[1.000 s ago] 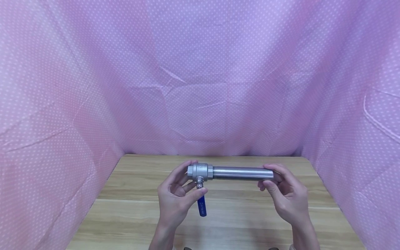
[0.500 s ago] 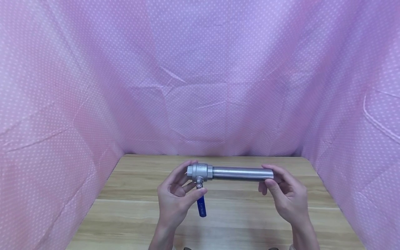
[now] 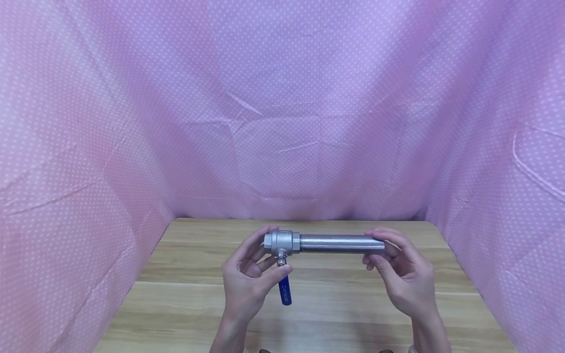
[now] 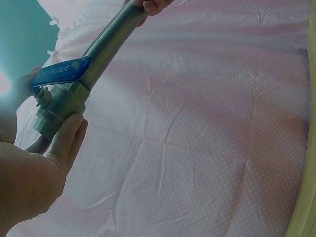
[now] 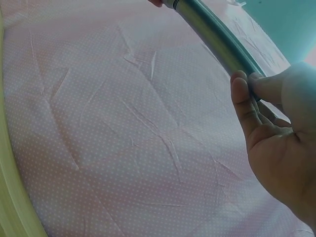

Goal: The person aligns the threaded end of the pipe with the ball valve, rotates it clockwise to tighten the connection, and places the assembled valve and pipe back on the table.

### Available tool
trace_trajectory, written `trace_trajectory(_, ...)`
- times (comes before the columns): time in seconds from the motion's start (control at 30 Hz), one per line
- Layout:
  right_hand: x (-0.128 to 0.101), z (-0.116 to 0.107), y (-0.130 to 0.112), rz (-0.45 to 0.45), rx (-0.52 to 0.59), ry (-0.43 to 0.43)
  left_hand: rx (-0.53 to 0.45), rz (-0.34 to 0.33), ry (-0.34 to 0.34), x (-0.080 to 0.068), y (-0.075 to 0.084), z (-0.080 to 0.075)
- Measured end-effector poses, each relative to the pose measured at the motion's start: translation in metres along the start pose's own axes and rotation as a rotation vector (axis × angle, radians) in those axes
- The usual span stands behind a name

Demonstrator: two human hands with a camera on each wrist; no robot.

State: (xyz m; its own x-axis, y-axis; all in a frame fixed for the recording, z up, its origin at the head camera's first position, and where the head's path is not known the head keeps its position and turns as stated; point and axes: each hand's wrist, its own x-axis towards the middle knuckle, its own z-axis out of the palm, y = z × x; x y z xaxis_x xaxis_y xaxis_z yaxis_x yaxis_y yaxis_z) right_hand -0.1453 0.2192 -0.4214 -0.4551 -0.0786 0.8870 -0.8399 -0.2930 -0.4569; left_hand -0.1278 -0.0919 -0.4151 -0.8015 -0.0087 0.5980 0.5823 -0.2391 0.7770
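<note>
Clearly held level above the wooden table [image 3: 185, 274], well apart from its top: ball valve [image 3: 282, 242] gripped round its body by the left hand [image 3: 247, 287], steel pipe [image 3: 340, 243] pinched at its far end by the right hand [image 3: 403, 279]. Probably so placed to keep both joined pieces in line, blue handle [image 3: 285, 292] hanging free below. No containers anywhere; only pink dotted cloth [image 3: 282, 122] around.
</note>
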Motion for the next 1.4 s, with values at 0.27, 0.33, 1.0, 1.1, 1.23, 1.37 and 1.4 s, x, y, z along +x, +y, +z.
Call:
trace_trajectory(0.27, -0.0021, -0.0007, -0.0001, 0.007, -0.074, 0.008, -0.003, -0.002, -0.004, 0.0005, 0.0001, -0.0001)
trace_trajectory(0.33, -0.003, -0.0006, -0.0006, 0.017, -0.097, 0.017, -0.003, -0.003, -0.003, 0.0006, 0.0003, -0.0002)
trace_trajectory(1.0, -0.002, -0.0004, 0.0018, 0.028, -0.155, 0.072, -0.005, 0.003, -0.008, 0.0012, -0.0001, -0.0003)
trace_trajectory(1.1, 0.0, 0.0004, 0.0012, 0.012, -0.072, 0.047, -0.006, -0.002, -0.005, 0.0012, 0.0001, -0.0002)
trace_trajectory(1.23, 0.0036, 0.0029, 0.0004, -0.016, 0.019, 0.011, -0.002, -0.011, 0.002, 0.0016, 0.0004, 0.0)
trace_trajectory(1.37, 0.0053, 0.0042, 0.0004, -0.028, 0.029, -0.002, 0.004, -0.014, 0.006, 0.0022, 0.0007, 0.0001)
trace_trajectory(1.4, 0.0052, 0.004, 0.0004, -0.028, 0.025, -0.001, 0.005, -0.015, 0.007, 0.0023, 0.0008, 0.0002)
